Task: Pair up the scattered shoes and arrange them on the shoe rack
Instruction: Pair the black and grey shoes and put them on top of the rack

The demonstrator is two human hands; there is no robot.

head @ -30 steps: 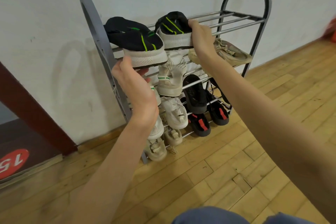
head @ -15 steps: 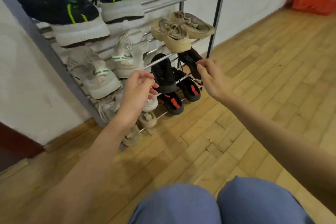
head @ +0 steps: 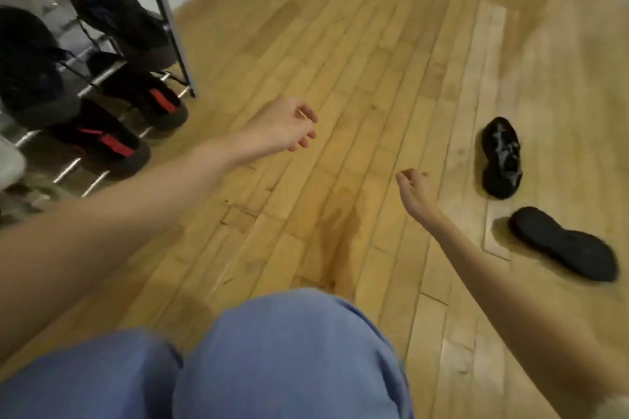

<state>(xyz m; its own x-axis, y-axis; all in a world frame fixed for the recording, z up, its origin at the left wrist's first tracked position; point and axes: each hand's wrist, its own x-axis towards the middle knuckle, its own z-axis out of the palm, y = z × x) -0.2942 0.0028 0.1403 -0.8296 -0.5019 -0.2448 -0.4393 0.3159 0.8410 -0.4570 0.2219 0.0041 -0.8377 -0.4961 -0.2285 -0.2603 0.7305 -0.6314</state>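
Floor (head: 357, 54) is bare wood planks from the shoe rack (head: 166, 20) at far left across to two black shoes at right. Upright shoe (head: 503, 156) lies near the overturned shoe (head: 563, 243), sole up, not touching. Left hand (head: 286, 127) and right hand (head: 413, 189) hang mid-air, fingers loosely curled, holding nothing.

A single head-worn wide-angle view looks steeply down and forward over the person's knees (head: 272, 350) at the wooden floor (head: 357, 61), with the shoe rack (head: 163, 13) close at the left edge.
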